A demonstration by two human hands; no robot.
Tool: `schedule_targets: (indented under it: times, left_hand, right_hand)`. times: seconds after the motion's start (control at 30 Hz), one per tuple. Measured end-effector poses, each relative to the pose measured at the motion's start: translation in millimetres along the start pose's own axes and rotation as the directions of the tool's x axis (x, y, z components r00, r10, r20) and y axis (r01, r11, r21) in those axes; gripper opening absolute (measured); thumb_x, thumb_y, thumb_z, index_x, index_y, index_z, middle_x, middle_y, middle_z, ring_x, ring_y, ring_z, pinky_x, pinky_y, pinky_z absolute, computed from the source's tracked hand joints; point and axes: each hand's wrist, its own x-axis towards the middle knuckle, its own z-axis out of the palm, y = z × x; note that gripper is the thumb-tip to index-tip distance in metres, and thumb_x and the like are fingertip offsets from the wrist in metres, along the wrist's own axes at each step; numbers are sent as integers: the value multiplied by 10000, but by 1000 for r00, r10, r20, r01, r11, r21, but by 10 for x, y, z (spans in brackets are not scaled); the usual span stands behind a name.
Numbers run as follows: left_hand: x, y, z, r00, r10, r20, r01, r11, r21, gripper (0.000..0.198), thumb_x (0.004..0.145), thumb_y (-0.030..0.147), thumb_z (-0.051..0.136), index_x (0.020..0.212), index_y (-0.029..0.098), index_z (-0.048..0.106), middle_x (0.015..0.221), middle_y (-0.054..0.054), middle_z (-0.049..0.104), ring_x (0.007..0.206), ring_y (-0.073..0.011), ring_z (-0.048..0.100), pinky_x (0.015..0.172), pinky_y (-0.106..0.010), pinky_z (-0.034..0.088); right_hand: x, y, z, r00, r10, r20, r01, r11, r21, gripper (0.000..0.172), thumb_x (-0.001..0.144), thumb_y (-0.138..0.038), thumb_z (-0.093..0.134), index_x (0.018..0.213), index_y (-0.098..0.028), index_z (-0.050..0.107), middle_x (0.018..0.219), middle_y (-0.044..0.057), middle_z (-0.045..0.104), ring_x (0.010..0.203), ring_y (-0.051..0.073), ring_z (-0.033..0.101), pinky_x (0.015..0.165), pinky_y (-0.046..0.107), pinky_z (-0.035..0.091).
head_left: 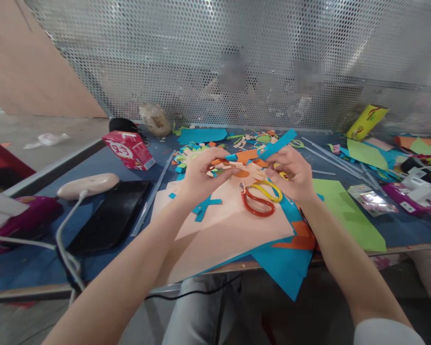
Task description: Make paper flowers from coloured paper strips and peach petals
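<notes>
My left hand (207, 173) pinches the edge of a paper flower (242, 173) made of peach and orange strips. A small blue piece shows at its top, near my left fingertips. My right hand (290, 172) is closed at the flower's right side, with a long blue paper strip (278, 145) slanting up from its fingers. Below the flower lie scissors (257, 207) with one red and one yellow handle loop, on peach paper sheets (233, 239). Several cut blue strips (205, 209) lie left of the scissors. A finished-looking fringed flower (192, 154) sits partly hidden behind my left hand.
A pink box (127, 151), a black tablet (109, 218) and a white corded device (88, 186) stand left. Right are a green sheet (345, 215), clear sticks (335, 160) and a yellow packet (367, 122). Paper scraps (249, 140) lie before the perforated metal panel (258, 62).
</notes>
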Motion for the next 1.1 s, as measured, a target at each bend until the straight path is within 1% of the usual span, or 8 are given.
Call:
schedule_targets:
  times: [0.1,0.2,0.3,0.43,0.6,0.8,0.93,1.1]
  left_hand:
    - [-18,3,20,999,-19,34,20,1000,-20,196,694,275,682,832,178,583,835,-32,647,796,-164,620,675,-275,498]
    - [-14,26,26,997,-62,45,63,998,-20,198,686,289,683,810,176,576,822,-25,642,791,-157,613,670,-267,495]
    - [-6,38,34,989,-142,44,144,989,-36,235,673,328,687,813,175,577,785,-18,630,747,-147,602,590,-237,481]
    - [9,76,45,965,-251,76,257,962,-88,285,640,382,701,794,172,585,754,-22,625,709,-150,598,536,-228,472]
    - [34,142,53,925,-360,118,374,919,-126,312,600,407,727,707,171,554,681,-3,589,626,-134,571,529,-236,474]
    - [30,122,81,922,-363,131,381,912,-151,244,620,349,705,651,164,549,626,20,547,563,-100,513,494,-216,444]
    - [27,126,91,928,-353,120,368,917,-154,204,606,281,708,618,166,541,613,27,538,547,-92,500,469,-201,420]
    - [18,128,94,915,-379,142,400,900,-173,215,619,294,699,616,171,523,594,37,497,519,-82,466,449,-200,390]
  right_hand:
    - [12,-5,8,997,71,9,-71,997,20,165,770,-373,605,850,-229,604,917,34,606,691,118,581,457,219,474]
    - [21,-14,13,994,112,10,-112,993,31,218,753,-408,624,846,-215,585,880,33,604,685,111,567,460,204,467]
    - [28,-6,20,989,145,24,-146,988,47,248,733,-416,646,862,-219,568,834,18,593,666,105,553,460,196,462]
    - [42,11,31,973,207,99,-214,974,67,299,732,-416,646,947,-228,559,860,18,587,620,88,534,445,191,445]
    - [50,46,45,957,272,103,-282,953,111,303,700,-412,673,889,-216,539,805,10,584,619,95,540,446,197,428]
    - [40,117,56,941,329,78,-338,917,214,427,630,-423,719,941,-220,507,793,0,629,644,110,567,494,226,447]
    - [37,141,59,935,342,90,-354,913,205,393,640,-422,709,908,-207,519,779,2,638,647,116,578,570,267,487]
    - [44,161,67,941,329,83,-339,912,232,370,636,-419,712,876,-201,534,802,16,649,699,134,609,689,320,518]
